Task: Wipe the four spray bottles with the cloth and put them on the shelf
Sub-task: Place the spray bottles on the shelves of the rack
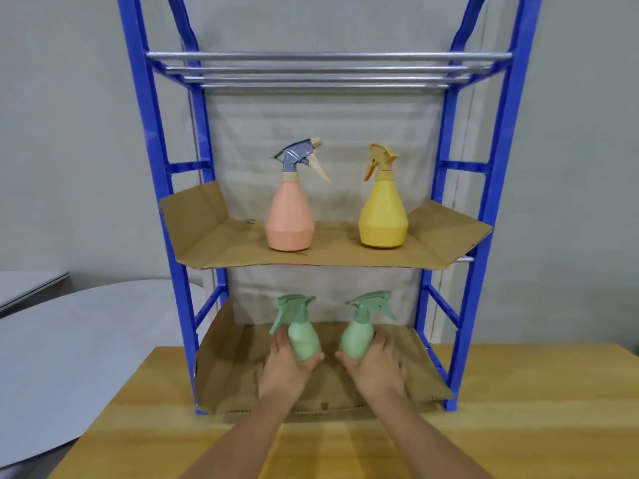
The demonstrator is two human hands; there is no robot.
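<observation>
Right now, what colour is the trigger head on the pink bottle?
Grey-blue trigger head with a cream nozzle and lever, on the pink bottle; head view.

Blue shelf [157, 167]; pink bottle [289, 216], yellow bottle [382, 216], two green bottles [304, 340].

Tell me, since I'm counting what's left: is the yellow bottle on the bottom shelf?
No, the yellow bottle stands on the middle shelf.

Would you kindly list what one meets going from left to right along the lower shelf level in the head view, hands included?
Left blue upright → left hand → left green spray bottle → right green spray bottle → right hand → right blue upright.
</observation>
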